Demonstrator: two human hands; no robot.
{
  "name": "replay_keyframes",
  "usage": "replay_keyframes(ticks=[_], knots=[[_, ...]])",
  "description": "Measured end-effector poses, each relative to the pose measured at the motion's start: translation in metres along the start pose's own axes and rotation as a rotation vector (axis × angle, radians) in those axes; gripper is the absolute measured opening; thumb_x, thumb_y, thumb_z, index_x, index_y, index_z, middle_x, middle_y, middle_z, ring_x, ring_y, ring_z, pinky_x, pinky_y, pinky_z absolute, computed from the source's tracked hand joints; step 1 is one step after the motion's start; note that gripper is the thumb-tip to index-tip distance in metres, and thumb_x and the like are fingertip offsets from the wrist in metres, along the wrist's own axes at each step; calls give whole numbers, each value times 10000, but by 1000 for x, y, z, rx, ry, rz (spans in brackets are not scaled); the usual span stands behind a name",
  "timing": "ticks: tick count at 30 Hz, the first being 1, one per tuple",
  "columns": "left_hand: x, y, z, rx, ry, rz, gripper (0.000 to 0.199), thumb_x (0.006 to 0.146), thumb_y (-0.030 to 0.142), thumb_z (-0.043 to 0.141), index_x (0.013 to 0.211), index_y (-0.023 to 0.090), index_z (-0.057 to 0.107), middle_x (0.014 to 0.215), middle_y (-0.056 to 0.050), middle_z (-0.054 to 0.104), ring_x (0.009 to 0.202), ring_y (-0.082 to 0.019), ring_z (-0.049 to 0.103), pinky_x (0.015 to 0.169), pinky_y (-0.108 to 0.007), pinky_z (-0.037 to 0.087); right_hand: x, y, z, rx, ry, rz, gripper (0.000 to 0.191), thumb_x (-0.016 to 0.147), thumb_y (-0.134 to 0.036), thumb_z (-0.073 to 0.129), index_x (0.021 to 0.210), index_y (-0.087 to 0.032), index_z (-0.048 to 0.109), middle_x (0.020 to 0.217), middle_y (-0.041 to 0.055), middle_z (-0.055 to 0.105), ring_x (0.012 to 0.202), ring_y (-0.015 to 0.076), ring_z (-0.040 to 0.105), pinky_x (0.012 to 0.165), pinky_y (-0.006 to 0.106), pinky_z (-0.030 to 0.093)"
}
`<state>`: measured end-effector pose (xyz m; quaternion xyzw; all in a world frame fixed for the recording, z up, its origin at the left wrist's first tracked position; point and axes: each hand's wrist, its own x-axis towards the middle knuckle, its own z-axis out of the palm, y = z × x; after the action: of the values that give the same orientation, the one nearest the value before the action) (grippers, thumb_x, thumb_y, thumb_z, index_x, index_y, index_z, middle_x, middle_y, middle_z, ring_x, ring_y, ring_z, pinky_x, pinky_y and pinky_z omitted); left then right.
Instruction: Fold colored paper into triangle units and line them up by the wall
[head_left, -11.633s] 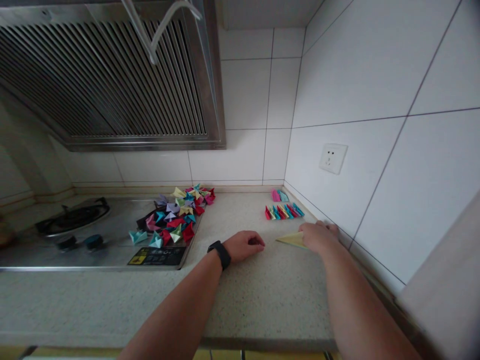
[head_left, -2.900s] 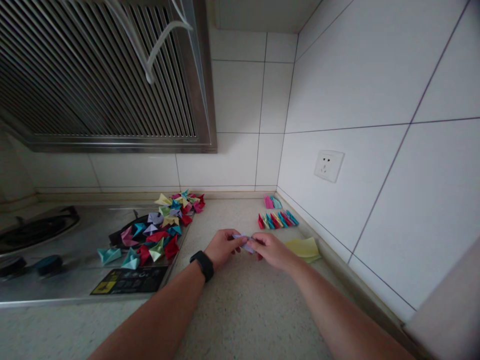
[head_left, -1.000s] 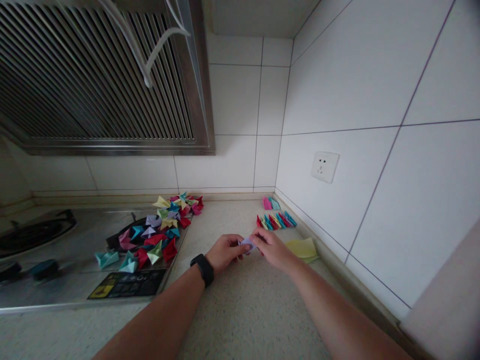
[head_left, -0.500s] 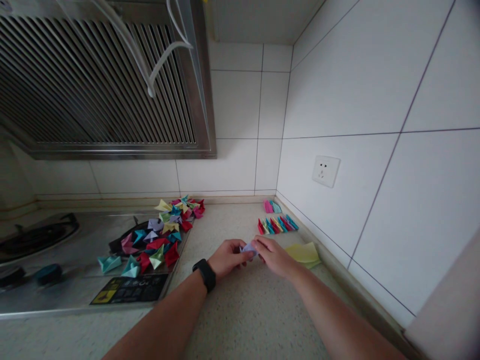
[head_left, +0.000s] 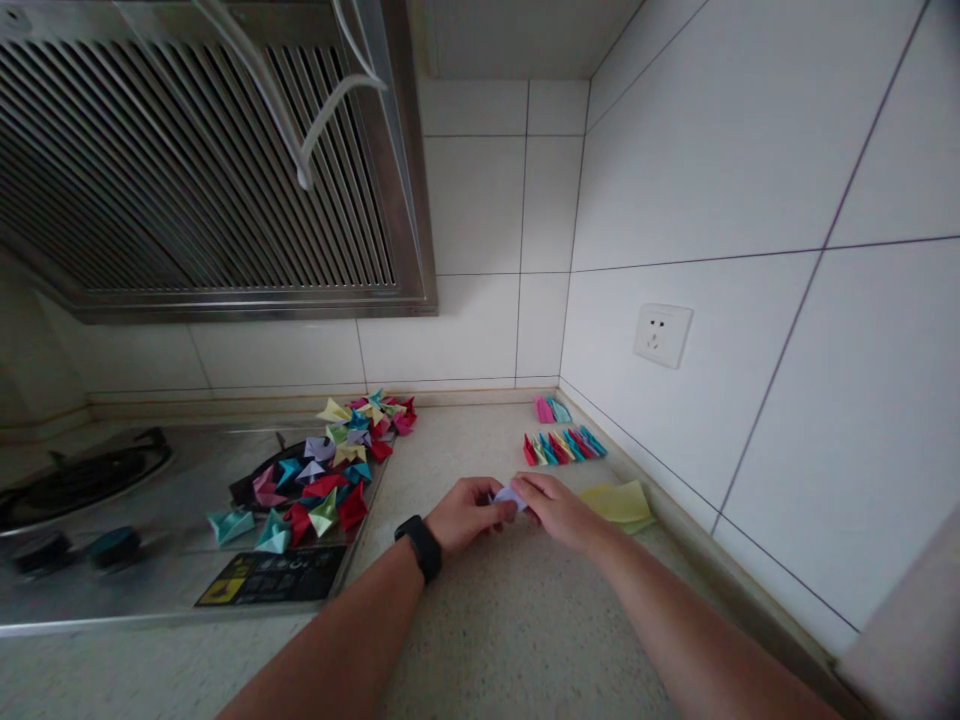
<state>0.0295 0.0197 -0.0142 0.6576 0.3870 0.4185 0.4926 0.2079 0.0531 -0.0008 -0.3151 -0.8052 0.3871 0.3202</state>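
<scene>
A small piece of folded lilac paper is pinched between my two hands above the counter. My left hand, with a black watch on its wrist, grips the paper's left side between thumb and fingers. From the right, my right hand holds the other side, its fingers closed and partly covering the paper. Just beyond my right hand lie yellow paper sheets. Farther back stands a row of folded coloured paper pieces, with a pink and light blue group behind it.
Many folded paper shapes are heaped on the gas stove at left, over a burner. A range hood hangs above. The tiled wall at right carries a socket. Pale speckled counter lies under my arms.
The view has shifted slightly, so everything sits a little farther right. Both hands still hold the lilac paper, of which slightly more shows between the fingers.
</scene>
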Motion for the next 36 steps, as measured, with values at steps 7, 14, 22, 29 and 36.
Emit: replay_keyframes(ticks=[7, 14, 22, 29, 36], knots=[[-3, 3, 1, -44, -33, -13, 376, 744, 486, 643, 778, 112, 621, 676, -23, 612, 548, -82, 486, 526, -202, 354, 0, -1, 1, 3, 15, -10, 396, 925, -460, 381, 760, -160, 578, 579, -32, 448, 548, 106, 399, 529, 223, 301], [-1, -1, -1, -100, -48, -41, 373, 734, 474, 663, 766, 107, 606, 669, -24, 623, 523, -73, 462, 510, -195, 330, 3, 5, 3, -9, 5, -29, 415, 910, -486, 403, 729, -153, 572, 565, -37, 425, 534, 100, 383, 493, 215, 276], [-1, -3, -2, -146, -76, -10, 350, 721, 445, 687, 743, 110, 590, 714, -33, 629, 566, -81, 483, 548, -203, 333, -1, 0, 10, 180, -26, 27, 429, 899, -538, 387, 713, -171, 509, 600, -22, 488, 541, 109, 432, 515, 223, 338], [-3, 4, -1, -118, -84, 3, 360, 722, 463, 677, 715, 115, 583, 690, -20, 619, 571, -84, 487, 555, -209, 337, -1, -1, 3, 77, -53, 2, 431, 905, -522, 385, 711, -166, 529, 564, -36, 442, 529, 106, 412, 516, 225, 315], [-2, 2, -2, -37, -67, -47, 368, 704, 468, 684, 798, 125, 589, 695, -21, 622, 559, -94, 514, 515, -206, 339, 1, -2, -3, -156, 36, -110, 438, 923, -481, 378, 635, -165, 474, 562, -39, 415, 553, 104, 395, 526, 231, 267]])
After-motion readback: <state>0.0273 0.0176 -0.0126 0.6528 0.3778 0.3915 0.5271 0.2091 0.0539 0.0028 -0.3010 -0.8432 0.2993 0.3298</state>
